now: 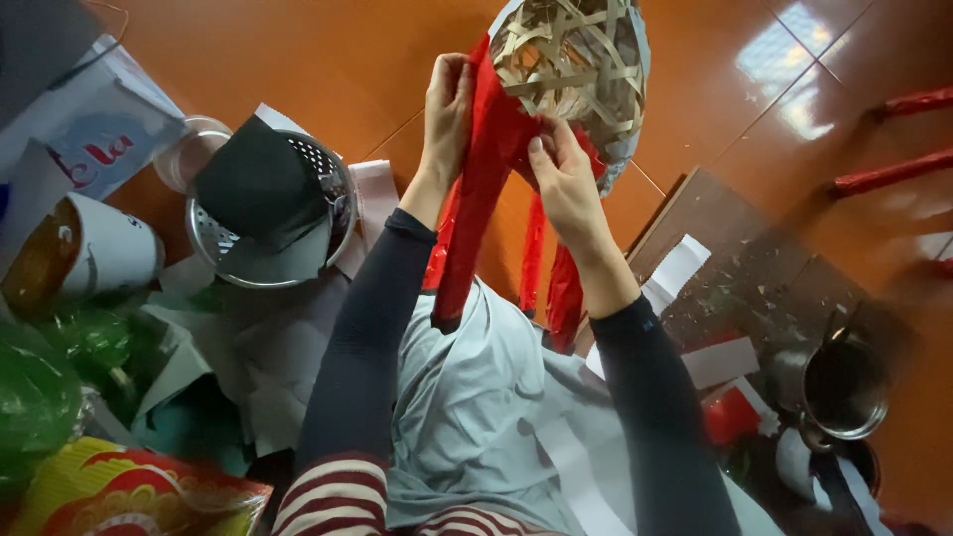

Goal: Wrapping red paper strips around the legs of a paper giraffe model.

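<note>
The fingers of the left hand [449,99] are curled shut over the upper edge of a red sheet [476,199], pinching it against the rim of a woven bamboo frame [571,60]. Just beside them, the fingers of the right hand [566,179] are bent and closed on the same red sheet where it bunches against the lower edge of the frame, thumb pressing into the fold. The frame, a rounded lattice of pale flat strips, sits directly beyond both sets of fingertips, touching them. From the fingers the red sheet hangs in long folds between the forearms toward a grey cloth [467,397] on the lap. Well out from the left fingers stands a metal colander [338,199] holding a dark paper sheet [260,184], with pale paper scraps [248,337] near it and green wrapping [60,377] farther off. Out from the right fingers lie a dark board [745,268], white paper strips [680,263] and a small metal pot [844,387], all on an orange tiled floor [328,60].
</note>
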